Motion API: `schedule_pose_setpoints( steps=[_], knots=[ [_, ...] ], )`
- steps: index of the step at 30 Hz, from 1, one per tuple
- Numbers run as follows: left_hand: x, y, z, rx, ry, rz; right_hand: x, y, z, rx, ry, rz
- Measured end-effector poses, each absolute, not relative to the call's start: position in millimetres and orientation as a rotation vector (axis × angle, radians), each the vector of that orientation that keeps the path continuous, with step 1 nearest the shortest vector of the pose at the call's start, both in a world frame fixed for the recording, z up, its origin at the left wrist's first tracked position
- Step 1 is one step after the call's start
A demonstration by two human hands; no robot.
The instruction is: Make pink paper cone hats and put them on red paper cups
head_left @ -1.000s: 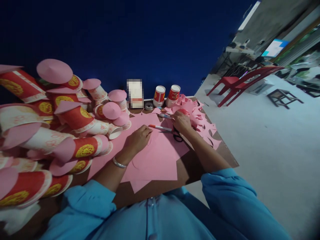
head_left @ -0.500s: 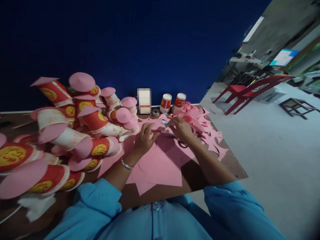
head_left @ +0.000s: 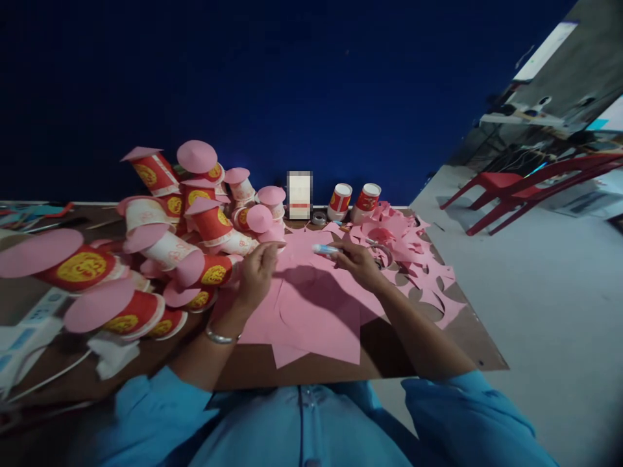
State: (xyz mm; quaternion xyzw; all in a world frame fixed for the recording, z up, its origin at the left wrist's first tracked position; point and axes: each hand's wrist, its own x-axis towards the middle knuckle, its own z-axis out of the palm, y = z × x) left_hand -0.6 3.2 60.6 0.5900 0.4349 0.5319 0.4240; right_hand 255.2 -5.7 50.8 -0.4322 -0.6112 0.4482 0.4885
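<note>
My right hand (head_left: 357,263) is closed around a small white-and-blue tube (head_left: 325,249), whose end points left over the pink paper. Its print is too small to read. My left hand (head_left: 260,269), with a silver bangle at the wrist, is over the left part of the paper, close to the pile of cups. Its fingers stretch out and hold nothing I can see. Below both hands lie overlapping pink paper sheets (head_left: 321,324) with curved cut lines. Beside the left hand are paper cups (head_left: 214,269) wearing pink paper cones (head_left: 197,157).
Pink paper scraps (head_left: 389,227) heap at the right, with dark loops (head_left: 382,256) among them. Two red-and-white cups (head_left: 342,201) and a tape roll (head_left: 319,218) stand along the back. A power strip (head_left: 34,318) with a cable lies left. A red chair (head_left: 506,191) stands beyond.
The view has shifted left. My hands have moved apart, the left one toward the cups. A red-tipped stick between them no longer shows. The tube stays with my right hand.
</note>
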Motion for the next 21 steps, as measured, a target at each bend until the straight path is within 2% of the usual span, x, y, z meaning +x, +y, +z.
schedule_pose_setpoints(
  steps=[7,16,21],
  knots=[
    [-1.7,-21.3,57.3,0.89,0.882,0.99,242.7,-19.5,35.1,-0.908,-1.238,1.373],
    [21.3,-28.8,28.6,1.155,0.967,1.171,214.1,-34.6,18.5,-0.973,-1.293,1.318],
    [15.2,-27.1,24.3,1.344,0.949,1.236,219.2,-37.1,15.9,-0.979,-1.274,1.483]
  ],
)
